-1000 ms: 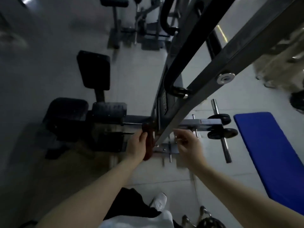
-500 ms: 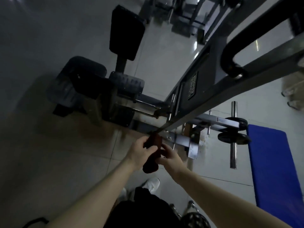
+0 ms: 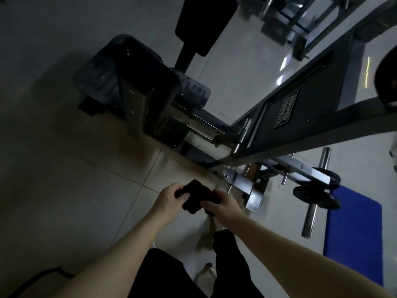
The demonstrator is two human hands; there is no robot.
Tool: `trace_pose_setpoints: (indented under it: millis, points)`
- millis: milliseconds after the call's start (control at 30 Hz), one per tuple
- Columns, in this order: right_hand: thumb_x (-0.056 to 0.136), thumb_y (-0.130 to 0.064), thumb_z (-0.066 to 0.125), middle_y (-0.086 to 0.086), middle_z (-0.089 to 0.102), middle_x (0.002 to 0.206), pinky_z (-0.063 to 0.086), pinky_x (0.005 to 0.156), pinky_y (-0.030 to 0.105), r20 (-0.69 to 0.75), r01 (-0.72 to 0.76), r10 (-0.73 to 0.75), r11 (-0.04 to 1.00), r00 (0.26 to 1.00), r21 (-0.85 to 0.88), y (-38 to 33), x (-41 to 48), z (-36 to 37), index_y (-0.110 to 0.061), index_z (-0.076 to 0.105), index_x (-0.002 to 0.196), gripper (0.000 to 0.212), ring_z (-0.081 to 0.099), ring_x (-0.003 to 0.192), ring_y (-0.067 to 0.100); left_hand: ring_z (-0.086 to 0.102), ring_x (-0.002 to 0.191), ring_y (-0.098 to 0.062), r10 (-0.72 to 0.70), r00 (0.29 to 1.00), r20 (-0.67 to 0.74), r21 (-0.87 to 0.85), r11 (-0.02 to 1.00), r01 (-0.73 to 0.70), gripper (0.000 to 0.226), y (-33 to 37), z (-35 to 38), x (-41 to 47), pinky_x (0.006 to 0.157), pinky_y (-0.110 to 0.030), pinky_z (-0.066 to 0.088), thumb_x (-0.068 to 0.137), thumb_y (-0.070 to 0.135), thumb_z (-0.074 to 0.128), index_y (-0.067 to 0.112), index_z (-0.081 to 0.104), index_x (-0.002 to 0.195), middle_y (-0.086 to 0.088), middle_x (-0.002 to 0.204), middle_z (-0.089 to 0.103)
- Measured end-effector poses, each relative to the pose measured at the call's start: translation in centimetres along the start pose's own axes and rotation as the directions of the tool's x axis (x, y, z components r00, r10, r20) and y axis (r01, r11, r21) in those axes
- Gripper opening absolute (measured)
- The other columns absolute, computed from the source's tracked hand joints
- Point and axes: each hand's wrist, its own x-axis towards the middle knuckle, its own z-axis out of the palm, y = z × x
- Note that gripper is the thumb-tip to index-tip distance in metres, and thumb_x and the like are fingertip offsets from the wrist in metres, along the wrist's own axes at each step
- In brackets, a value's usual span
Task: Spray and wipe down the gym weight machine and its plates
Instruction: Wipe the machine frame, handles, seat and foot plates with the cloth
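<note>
A dark reddish cloth point(image 3: 196, 196) is bunched between both hands, low in the middle of the view and above the tiled floor. My left hand point(image 3: 169, 200) grips its left end and my right hand point(image 3: 225, 206) grips its right end. The weight machine's dark slanted frame point(image 3: 300, 125) runs from the centre up to the right, well clear of my hands. Its chrome plate peg point(image 3: 311, 214) carries two black weight plates point(image 3: 316, 196) at the right. No spray bottle is in view.
The machine's black seat and pads point(image 3: 137, 89) stand on the floor at upper left. A blue mat point(image 3: 354, 239) lies at the right. More gym equipment point(image 3: 300, 22) stands at the top. My legs in dark trousers point(image 3: 189, 272) fill the bottom centre.
Both hands have come down and away from the machine's frame. My right hand has joined the left on the cloth. The view has swung left and down.
</note>
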Motion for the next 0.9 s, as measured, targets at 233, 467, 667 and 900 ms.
trace_pose_setpoints:
  millis: [233, 467, 667, 900]
  points:
    - [0.092, -0.005, 0.07, 0.011, 0.069, 0.089, 0.058, 0.055, 0.03, 0.057, 0.057, -0.057, 0.998, 0.997, 0.002, 4.5, 6.1, -3.7, -0.007, 0.061, 0.115, 0.024, 0.067, 0.062, 0.013, 0.06, 0.102, -0.01, -0.112, 0.984, -0.14, -0.192, 0.978, 0.084, 0.036, -1.3, 6.7, 2.6, 0.081, -0.022, 0.049, 0.093, 0.029, 0.073, 0.03, 0.053, 0.123, 0.004, 0.112, 0.061]
    - [0.09, -0.02, 0.072, -0.014, 0.068, 0.1, 0.059, 0.082, 0.028, 0.039, 0.157, -0.153, 0.98, 0.987, -0.119, 13.8, 15.2, -5.0, -0.03, 0.063, 0.124, 0.037, 0.067, 0.092, 0.003, 0.069, 0.086, -0.015, -0.129, 0.975, -0.182, -0.113, 0.988, 0.11, 0.013, -6.3, 15.5, 9.3, 0.08, -0.04, 0.059, 0.09, 0.028, 0.072, 0.023, 0.071, 0.101, 0.006, 0.089, 0.071]
    - [0.086, -0.002, 0.058, -0.015, 0.069, 0.109, 0.058, 0.095, 0.037, 0.054, 0.188, -0.183, 0.975, 0.982, -0.115, 23.0, 25.7, -0.9, -0.033, 0.063, 0.128, 0.053, 0.066, 0.106, 0.005, 0.065, 0.099, -0.013, -0.071, 0.981, -0.18, -0.056, 0.996, 0.062, 0.026, -16.1, 22.2, 20.6, 0.089, -0.036, 0.057, 0.092, 0.024, 0.066, 0.027, 0.065, 0.118, 0.008, 0.109, 0.067]
    - [0.077, -0.012, 0.074, -0.001, 0.073, 0.111, 0.06, 0.092, 0.042, 0.088, 0.116, -0.123, 0.99, 0.988, 0.083, 33.0, 38.4, 1.2, -0.027, 0.066, 0.127, 0.053, 0.072, 0.102, 0.019, 0.063, 0.093, -0.008, 0.048, 0.98, -0.191, -0.041, 0.998, -0.057, 0.027, -26.2, 28.0, 32.8, 0.083, -0.037, 0.058, 0.088, 0.029, 0.073, 0.039, 0.056, 0.106, 0.015, 0.107, 0.062]
